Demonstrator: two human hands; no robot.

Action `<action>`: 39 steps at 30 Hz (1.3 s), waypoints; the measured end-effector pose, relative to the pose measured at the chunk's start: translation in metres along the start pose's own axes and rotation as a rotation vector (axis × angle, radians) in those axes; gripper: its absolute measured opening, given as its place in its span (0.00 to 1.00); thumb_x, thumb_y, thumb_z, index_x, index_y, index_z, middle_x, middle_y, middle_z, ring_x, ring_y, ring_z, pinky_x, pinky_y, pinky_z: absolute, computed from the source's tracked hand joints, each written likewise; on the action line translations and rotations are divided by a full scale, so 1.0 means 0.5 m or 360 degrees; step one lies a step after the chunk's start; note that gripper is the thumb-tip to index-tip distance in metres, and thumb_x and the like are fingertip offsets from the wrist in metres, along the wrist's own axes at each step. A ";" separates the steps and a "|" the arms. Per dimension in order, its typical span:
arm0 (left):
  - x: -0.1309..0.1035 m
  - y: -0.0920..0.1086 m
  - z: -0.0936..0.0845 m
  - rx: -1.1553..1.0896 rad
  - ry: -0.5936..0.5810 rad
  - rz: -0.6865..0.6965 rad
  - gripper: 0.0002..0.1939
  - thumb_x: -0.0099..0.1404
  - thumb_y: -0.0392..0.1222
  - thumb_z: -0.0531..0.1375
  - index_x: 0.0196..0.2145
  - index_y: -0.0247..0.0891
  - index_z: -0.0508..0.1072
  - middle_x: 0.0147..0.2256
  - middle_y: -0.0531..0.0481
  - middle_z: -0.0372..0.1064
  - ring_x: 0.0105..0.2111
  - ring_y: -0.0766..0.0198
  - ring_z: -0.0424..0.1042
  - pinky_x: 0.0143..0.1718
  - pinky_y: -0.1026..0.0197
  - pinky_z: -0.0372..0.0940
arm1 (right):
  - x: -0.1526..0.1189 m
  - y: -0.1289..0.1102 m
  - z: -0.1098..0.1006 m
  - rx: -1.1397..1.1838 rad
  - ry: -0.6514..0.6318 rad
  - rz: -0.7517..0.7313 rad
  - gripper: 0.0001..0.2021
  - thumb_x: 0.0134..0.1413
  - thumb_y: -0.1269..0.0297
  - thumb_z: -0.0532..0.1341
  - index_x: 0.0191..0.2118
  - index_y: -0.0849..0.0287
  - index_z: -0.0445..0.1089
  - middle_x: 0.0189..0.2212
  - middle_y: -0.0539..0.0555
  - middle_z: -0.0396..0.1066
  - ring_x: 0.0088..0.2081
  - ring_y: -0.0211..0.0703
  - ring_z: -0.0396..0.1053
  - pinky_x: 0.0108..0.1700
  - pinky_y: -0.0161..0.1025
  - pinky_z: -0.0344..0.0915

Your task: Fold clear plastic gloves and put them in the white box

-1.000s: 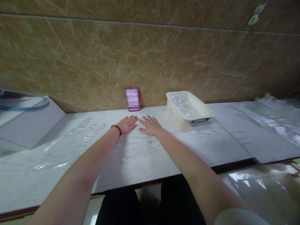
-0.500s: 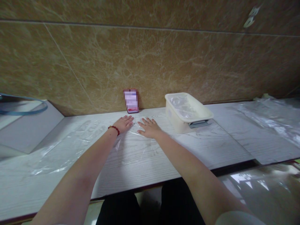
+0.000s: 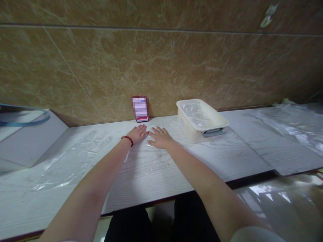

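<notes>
Left hand (image 3: 138,133) and right hand (image 3: 159,137) lie flat, fingers parted, on a clear bag (image 3: 152,159).
It lies between the desk's (image 3: 126,193) back and front edges. At the back edge, a phone (image 3: 140,109) leans on the wall (image 3: 161,67); farther right stands a tub (image 3: 188,127). Left of the hands lies another bag (image 3: 73,159).

The left hand (image 3: 138,133) and right hand (image 3: 160,138) lie flat, close together, on a clear bag (image 3: 150,160). Near the back edge of the worktop (image 3: 214,161), a phone (image 3: 140,109) leans on the wall (image 3: 106,67), left of a tub (image 3: 190,129).
</notes>
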State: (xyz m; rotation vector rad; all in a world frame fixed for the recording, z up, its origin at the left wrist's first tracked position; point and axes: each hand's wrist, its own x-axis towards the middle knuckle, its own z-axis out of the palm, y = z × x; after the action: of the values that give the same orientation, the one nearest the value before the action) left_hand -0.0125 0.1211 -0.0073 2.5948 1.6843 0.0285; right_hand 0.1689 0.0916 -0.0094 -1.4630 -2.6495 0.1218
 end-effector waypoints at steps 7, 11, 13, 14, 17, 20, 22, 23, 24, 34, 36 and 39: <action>-0.043 -0.020 -0.027 -0.0086 0.0091 -0.0259 0.27 0.63 0.46 0.35 0.57 0.31 0.48 0.58 0.42 0.42 0.58 0.58 0.40 0.54 0.51 0.43 | -0.001 0.000 0.001 0.0026 0.0030 -0.0009 0.32 0.48 0.39 0.38 0.58 0.46 0.44 0.60 0.51 0.38 0.59 0.50 0.34 0.56 0.53 0.32; -0.105 -0.007 -0.018 -0.0007 -0.0019 -0.0285 0.27 0.63 0.46 0.38 0.57 0.32 0.48 0.58 0.40 0.43 0.58 0.55 0.41 0.53 0.47 0.45 | -0.004 -0.002 -0.002 0.0035 0.0004 -0.0001 0.32 0.49 0.40 0.38 0.58 0.47 0.43 0.60 0.51 0.38 0.60 0.49 0.33 0.56 0.52 0.30; -0.141 -0.003 -0.014 -0.0030 -0.0035 -0.0301 0.27 0.63 0.48 0.38 0.57 0.34 0.48 0.58 0.42 0.43 0.57 0.56 0.41 0.53 0.47 0.45 | -0.006 -0.002 -0.009 0.0064 0.0017 0.0010 0.33 0.49 0.40 0.39 0.59 0.49 0.40 0.60 0.51 0.37 0.60 0.49 0.32 0.57 0.51 0.31; -0.159 -0.005 -0.014 -0.0061 -0.0030 -0.0303 0.27 0.62 0.48 0.38 0.57 0.34 0.48 0.58 0.42 0.43 0.57 0.56 0.41 0.53 0.48 0.46 | -0.008 -0.002 -0.014 0.0084 0.0045 0.0013 0.33 0.49 0.40 0.38 0.59 0.50 0.38 0.60 0.50 0.36 0.60 0.48 0.32 0.57 0.51 0.32; -0.207 -0.025 -0.023 -0.0134 0.0060 -0.0368 0.28 0.62 0.49 0.38 0.56 0.32 0.51 0.58 0.43 0.44 0.57 0.56 0.42 0.54 0.49 0.46 | -0.011 0.001 -0.031 0.0144 0.0177 0.0028 0.33 0.51 0.42 0.37 0.60 0.52 0.34 0.60 0.49 0.34 0.60 0.46 0.29 0.56 0.51 0.34; -0.234 -0.049 -0.035 -0.0155 0.0107 -0.0407 0.29 0.61 0.49 0.40 0.56 0.30 0.51 0.57 0.43 0.48 0.56 0.59 0.48 0.54 0.57 0.47 | -0.010 0.004 -0.041 0.0193 0.0242 0.0043 0.30 0.53 0.45 0.37 0.60 0.52 0.36 0.60 0.49 0.36 0.60 0.46 0.32 0.56 0.52 0.36; -0.238 -0.057 -0.038 -0.0134 0.0115 -0.0418 0.29 0.60 0.49 0.41 0.56 0.29 0.52 0.56 0.43 0.50 0.55 0.59 0.50 0.54 0.58 0.48 | -0.008 0.004 -0.040 0.0215 0.0279 0.0040 0.29 0.54 0.47 0.39 0.59 0.53 0.39 0.60 0.50 0.39 0.59 0.45 0.34 0.56 0.52 0.37; -0.237 -0.059 -0.037 -0.0119 0.0110 -0.0418 0.29 0.60 0.49 0.42 0.55 0.29 0.52 0.56 0.43 0.50 0.55 0.58 0.50 0.54 0.57 0.49 | -0.006 0.004 -0.039 0.0223 0.0305 0.0043 0.28 0.55 0.49 0.40 0.59 0.53 0.41 0.59 0.50 0.41 0.59 0.44 0.35 0.56 0.52 0.36; -0.235 -0.059 -0.034 -0.0109 0.0094 -0.0407 0.29 0.60 0.48 0.42 0.55 0.30 0.52 0.56 0.42 0.49 0.55 0.57 0.50 0.54 0.55 0.48 | -0.005 0.003 -0.037 0.0232 0.0331 0.0045 0.26 0.55 0.50 0.40 0.58 0.53 0.43 0.59 0.51 0.43 0.59 0.44 0.36 0.56 0.51 0.36; -0.221 -0.019 -0.031 -0.0155 -0.0156 -0.0285 0.34 0.59 0.56 0.42 0.58 0.34 0.46 0.58 0.41 0.42 0.58 0.54 0.39 0.54 0.46 0.41 | 0.018 0.026 -0.039 0.0408 0.0616 0.0192 0.20 0.56 0.61 0.41 0.52 0.60 0.57 0.50 0.53 0.61 0.52 0.37 0.55 0.56 0.38 0.42; -0.223 -0.001 -0.038 -0.0173 -0.0222 -0.0187 0.37 0.57 0.60 0.43 0.58 0.34 0.45 0.58 0.41 0.41 0.58 0.53 0.38 0.54 0.45 0.40 | 0.014 0.031 -0.045 0.0423 0.0587 0.0236 0.20 0.56 0.62 0.42 0.51 0.62 0.57 0.49 0.54 0.62 0.50 0.36 0.57 0.54 0.36 0.48; -0.227 0.013 -0.039 -0.0160 -0.0255 -0.0059 0.41 0.55 0.64 0.43 0.58 0.36 0.43 0.59 0.41 0.39 0.58 0.51 0.37 0.54 0.44 0.38 | -0.007 0.012 -0.055 0.0399 0.0403 0.0084 0.19 0.55 0.62 0.45 0.50 0.61 0.59 0.48 0.54 0.62 0.50 0.38 0.57 0.53 0.36 0.51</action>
State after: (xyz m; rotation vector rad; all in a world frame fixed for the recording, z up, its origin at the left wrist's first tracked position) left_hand -0.0534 0.0155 0.0139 2.4225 1.6315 -0.0912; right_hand 0.1797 0.0924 0.0168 -1.3667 -2.3030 0.2459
